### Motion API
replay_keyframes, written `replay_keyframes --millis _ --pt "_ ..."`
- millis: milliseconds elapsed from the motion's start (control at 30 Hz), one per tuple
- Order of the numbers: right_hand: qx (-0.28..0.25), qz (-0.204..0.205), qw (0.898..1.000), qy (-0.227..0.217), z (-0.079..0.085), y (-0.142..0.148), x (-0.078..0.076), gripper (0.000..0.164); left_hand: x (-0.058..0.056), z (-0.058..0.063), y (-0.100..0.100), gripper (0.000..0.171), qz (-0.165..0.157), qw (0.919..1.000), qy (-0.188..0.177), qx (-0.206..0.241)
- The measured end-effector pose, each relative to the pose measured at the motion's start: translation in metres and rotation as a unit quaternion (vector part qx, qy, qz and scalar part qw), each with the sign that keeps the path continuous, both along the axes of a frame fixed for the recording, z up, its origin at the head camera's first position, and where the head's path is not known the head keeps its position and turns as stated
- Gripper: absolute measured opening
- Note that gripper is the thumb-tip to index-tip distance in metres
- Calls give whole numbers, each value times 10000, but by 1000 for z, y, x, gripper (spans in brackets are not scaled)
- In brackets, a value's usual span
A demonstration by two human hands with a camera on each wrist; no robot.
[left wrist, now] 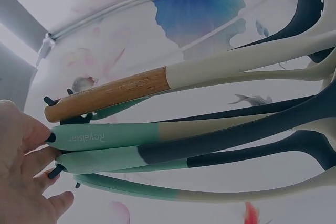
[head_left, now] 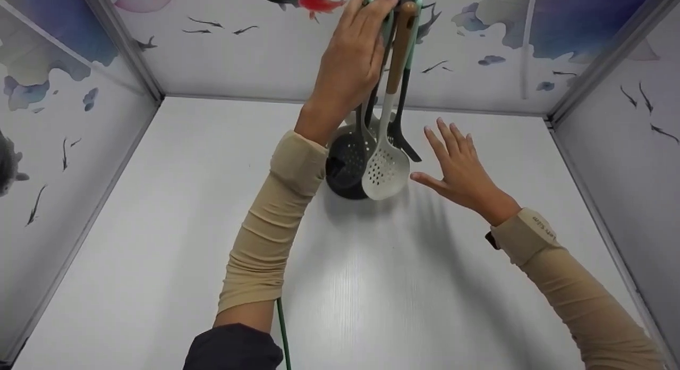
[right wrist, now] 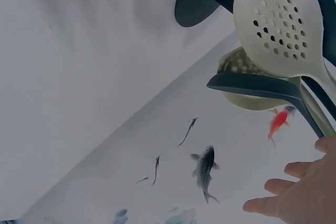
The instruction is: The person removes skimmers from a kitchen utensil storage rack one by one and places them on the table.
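Kitchen utensils hang upright on a rotating-style rack with hooks and a dark round base. My left hand is at the top of the rack, fingers nearly straight. In the left wrist view its fingertips touch the hook ends and tops of mint-green handles. A white skimmer with a wooden handle hangs in front. Beside it are a dark slotted spoon and a dark turner. My right hand hovers right of the skimmer, fingers spread, holding nothing.
The rack stands on a white table near the back wall. Printed panels with fish and lotus patterns enclose the left, back and right sides. A green cord lies near the left sleeve.
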State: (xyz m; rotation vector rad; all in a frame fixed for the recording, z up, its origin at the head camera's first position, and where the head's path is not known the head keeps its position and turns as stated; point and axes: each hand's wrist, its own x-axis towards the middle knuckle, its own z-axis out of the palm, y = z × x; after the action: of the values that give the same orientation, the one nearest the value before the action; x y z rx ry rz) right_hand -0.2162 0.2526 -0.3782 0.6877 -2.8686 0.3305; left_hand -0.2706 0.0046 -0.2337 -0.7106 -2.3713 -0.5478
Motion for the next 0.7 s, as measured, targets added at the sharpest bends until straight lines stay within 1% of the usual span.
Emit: replay_keyframes --millis 133,267,333,433,500,600,700 --pt "-137 21 9999 50 1 -2 -1 87 2 1 1 43 7 10000 -19 -41" --pt "-306 7 9995 63 3 -6 -3 86 3 1 1 43 78 9999 -41 -76" --pt "-456 -47 9989 47 5 -9 -4 85 3 1 1 43 107 9999 -38 -68" --pt "-822 -118 9965 16 8 -14 -7 83 4 1 1 42 116 9999 -18 -51" --pt "-1147 -137 9933 -36 10 -19 -9 81 5 1 1 42 117 9999 -21 -40" --pt "-1692 -92 9855 -61 15 -28 -11 77 5 2 0 41 106 9999 -41 -25" --pt "-2194 72 9756 103 19 -38 -13 70 6 3 0 41 95 9999 -83 17"
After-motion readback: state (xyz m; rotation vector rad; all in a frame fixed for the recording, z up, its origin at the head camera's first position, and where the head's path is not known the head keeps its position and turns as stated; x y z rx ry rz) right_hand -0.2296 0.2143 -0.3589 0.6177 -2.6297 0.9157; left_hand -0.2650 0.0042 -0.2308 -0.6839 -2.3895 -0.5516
